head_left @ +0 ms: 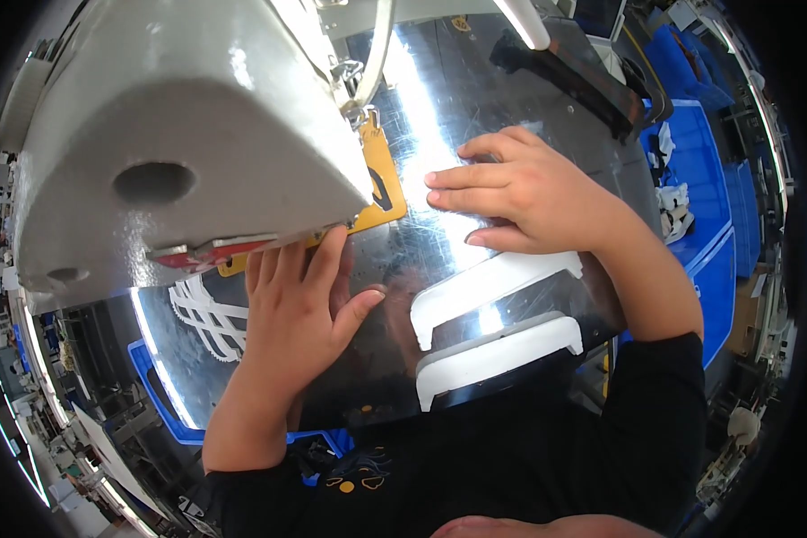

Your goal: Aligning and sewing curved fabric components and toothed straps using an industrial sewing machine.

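My left hand (298, 291) reaches under the front of a large grey sewing machine head (215, 134). Its fingers are stretched out at the near edge of a flat yellow plate (384, 170) with a dark cut-out, and the thumb stands apart. The machine head hides some of the fingertips and much of the plate. To the right of the plate, my right hand (524, 193) is over the shiny metal tabletop (412, 255), fingers apart and holding nothing. Just below it lie two white bent strips, the farther strip (493, 287) and the nearer strip (502, 354).
A white lattice-shaped piece (208, 314) lies left of my left forearm. At the far right of the table is a black bar-like part (574, 85). Blue bins (695, 179) with white and dark scraps stand beyond the right edge; another blue bin (148, 381) sits below the left edge.
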`<state>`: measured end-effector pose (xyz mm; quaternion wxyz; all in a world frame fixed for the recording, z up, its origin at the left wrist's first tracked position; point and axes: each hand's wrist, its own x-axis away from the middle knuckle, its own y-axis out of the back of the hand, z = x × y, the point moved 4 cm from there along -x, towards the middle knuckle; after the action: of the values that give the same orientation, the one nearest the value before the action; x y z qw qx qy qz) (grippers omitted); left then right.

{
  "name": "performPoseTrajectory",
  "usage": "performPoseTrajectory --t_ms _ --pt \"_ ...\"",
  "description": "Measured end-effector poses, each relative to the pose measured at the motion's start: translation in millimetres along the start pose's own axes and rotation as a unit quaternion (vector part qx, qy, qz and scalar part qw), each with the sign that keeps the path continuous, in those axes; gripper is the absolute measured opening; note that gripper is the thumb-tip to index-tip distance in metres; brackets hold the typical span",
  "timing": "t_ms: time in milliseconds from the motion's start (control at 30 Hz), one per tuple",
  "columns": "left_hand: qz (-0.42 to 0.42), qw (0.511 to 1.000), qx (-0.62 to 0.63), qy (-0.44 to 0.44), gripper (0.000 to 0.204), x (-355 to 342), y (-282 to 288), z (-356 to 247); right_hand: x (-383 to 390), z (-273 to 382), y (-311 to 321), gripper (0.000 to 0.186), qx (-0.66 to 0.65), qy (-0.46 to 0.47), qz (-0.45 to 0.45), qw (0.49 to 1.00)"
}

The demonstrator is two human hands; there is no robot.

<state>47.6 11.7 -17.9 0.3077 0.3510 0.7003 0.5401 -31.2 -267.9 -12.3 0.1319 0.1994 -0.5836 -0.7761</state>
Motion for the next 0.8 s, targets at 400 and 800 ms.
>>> performPoseTrajectory --t_ms 400,800 --pt "-0.030 0.999 -0.011 0.004 0.079 -4.5 -2.3 5.3 -0.6 1.0 0.4 0.050 0.004 -0.005 0.006 1.000" --pt "-0.050 0.999 -0.013 0.017 0.077 -4.6 -2.6 5.4 1.8 2.7 0.4 0.050 0.008 -0.009 0.012 1.000"
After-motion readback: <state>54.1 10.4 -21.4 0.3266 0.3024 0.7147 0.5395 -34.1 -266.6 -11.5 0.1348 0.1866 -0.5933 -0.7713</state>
